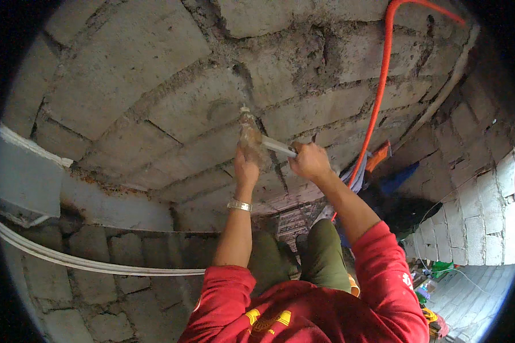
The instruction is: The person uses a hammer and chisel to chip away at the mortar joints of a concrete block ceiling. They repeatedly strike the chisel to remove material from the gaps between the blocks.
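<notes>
My left hand (246,168), with a metal bracelet at its wrist, is raised to the block wall. Its fingers close round a brownish, partly see-through object (249,130) whose narrow tip points up against the wall. What kind of thing this is I cannot make out. My right hand (311,161) grips the end of a straight, flat, pale grey bar (278,147). The bar's other end reaches the side of the brownish object; whether the two are joined is unclear.
An orange hose (380,86) hangs down the wall to the right of my hands. White cables (97,263) run along the lower left, below a grey box (28,177). Dark and blue cloths (397,178) lie at the right, with loose items farther down.
</notes>
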